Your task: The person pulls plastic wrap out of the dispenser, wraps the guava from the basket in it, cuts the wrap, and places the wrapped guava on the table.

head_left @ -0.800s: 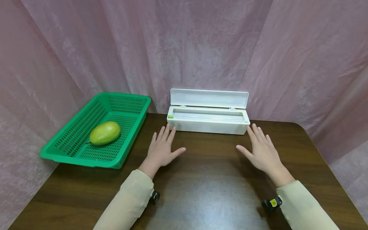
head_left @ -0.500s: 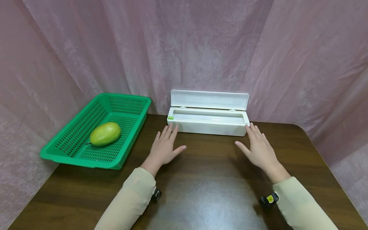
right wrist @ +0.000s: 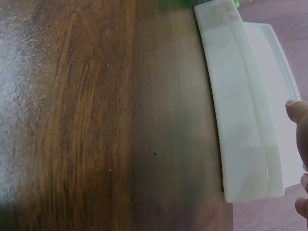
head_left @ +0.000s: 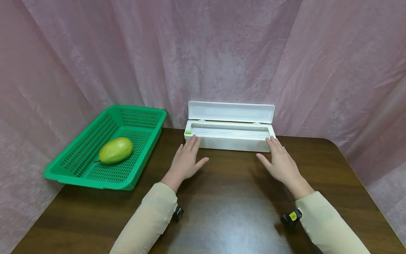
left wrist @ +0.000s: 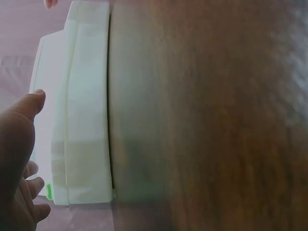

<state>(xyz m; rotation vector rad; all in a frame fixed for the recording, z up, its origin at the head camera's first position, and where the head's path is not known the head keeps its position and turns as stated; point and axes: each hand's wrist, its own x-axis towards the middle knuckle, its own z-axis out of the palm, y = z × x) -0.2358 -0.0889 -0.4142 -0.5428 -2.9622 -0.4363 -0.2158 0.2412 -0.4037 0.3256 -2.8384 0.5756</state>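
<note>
A long white cling film dispenser (head_left: 231, 144) stands at the table's back edge, its hinged lid (head_left: 231, 111) raised. A pale roll shows in its slot, and a small green slider (head_left: 188, 132) sits at its left end. My left hand (head_left: 185, 163) is spread, fingertips in front of the box's left end. Likewise spread, my right hand (head_left: 283, 165) has its fingertips overlapping the right end. Neither holds anything; whether the fingertips touch the box I cannot tell. In the wrist views, left thumb and fingers (left wrist: 33, 186) and right thumb (right wrist: 294, 110) appear beside the box.
To the left, a green slotted plastic basket (head_left: 85, 183) holds one yellow-green, mango-like fruit (head_left: 116, 150) with a short stem. The brown wooden table (head_left: 234, 190) has a rounded back right corner. A pink curtain (head_left: 222, 49) hangs close behind the dispenser.
Both hands have moved inward and slightly closer to the dispenser's ends, fingers still spread. The dispenser and basket sit slightly lower in the view; the lid stays raised.
</note>
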